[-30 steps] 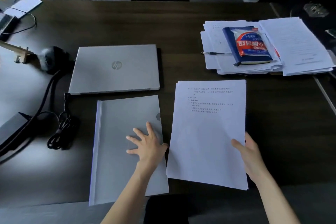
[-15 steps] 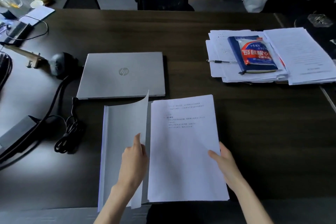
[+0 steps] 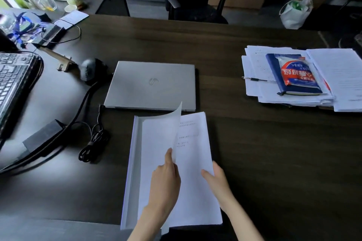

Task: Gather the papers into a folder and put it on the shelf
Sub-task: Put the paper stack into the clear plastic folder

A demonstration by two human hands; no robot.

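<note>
A pale grey folder [image 3: 131, 178] lies on the dark desk near its front edge. My left hand [image 3: 166, 180] pinches the folder's translucent front cover [image 3: 160, 135] and holds it lifted and curled up. A stack of white printed papers [image 3: 194, 162] lies partly under that cover, inside the folder, with its right edge sticking out. My right hand [image 3: 216, 180] grips the stack's right edge. No shelf is in view.
A closed silver laptop [image 3: 152, 84] sits just behind the folder. At the right, a pile of papers [image 3: 293, 76] carries a blue book and a snack packet. A power brick and coiled cable [image 3: 92, 146] lie left, beyond them a keyboard [image 3: 13, 78]. An office chair stands behind the desk.
My left hand went from resting flat on the shut folder to lifting its cover. My right hand slid the paper stack leftward under the cover. The view shifted upward.
</note>
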